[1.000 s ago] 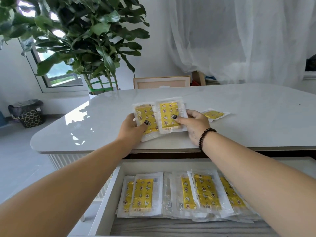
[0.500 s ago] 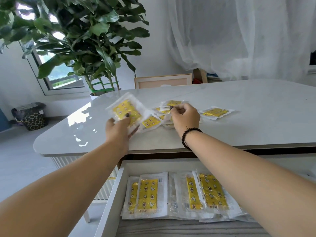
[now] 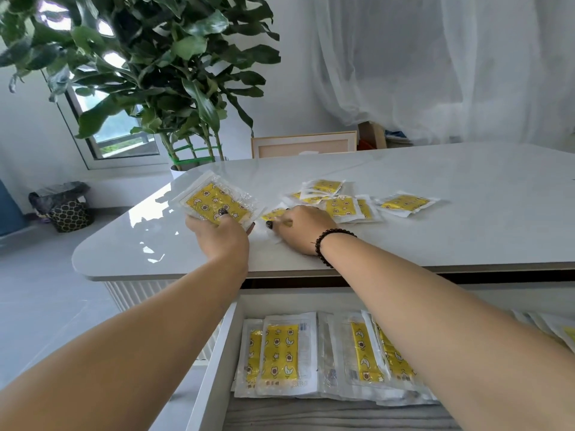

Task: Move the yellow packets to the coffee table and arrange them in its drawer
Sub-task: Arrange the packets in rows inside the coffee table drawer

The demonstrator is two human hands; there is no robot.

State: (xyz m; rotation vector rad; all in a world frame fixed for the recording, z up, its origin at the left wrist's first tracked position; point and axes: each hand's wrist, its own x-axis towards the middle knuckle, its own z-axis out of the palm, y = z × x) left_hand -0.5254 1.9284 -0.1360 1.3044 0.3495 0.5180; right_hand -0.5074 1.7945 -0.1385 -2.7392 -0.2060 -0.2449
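Note:
My left hand (image 3: pixel 217 236) grips a small stack of yellow packets (image 3: pixel 214 203), held tilted just above the white coffee table (image 3: pixel 466 231). My right hand (image 3: pixel 298 233), with a dark bead bracelet, lies on the tabletop with its thumb and curled fingers pinching a yellow packet (image 3: pixel 273 214). Several more loose packets (image 3: pixel 340 205) lie scattered just beyond it, and one packet (image 3: pixel 406 203) lies apart to the right. Below the tabletop the drawer (image 3: pixel 214 368) stands open, with rows of yellow packets (image 3: pixel 281 353) lined up inside. My right forearm hides part of those rows.
A large potted plant (image 3: pixel 174 88) stands behind the table's left corner. A framed panel (image 3: pixel 303 146) leans behind the far edge. A dark patterned basket (image 3: pixel 67 209) sits on the floor at left. White curtains (image 3: pixel 435 73) hang at the back right.
My left hand has lifted its stack away to the left. My right hand let the other packets drop spread on the table and now pinches one nearer the front.

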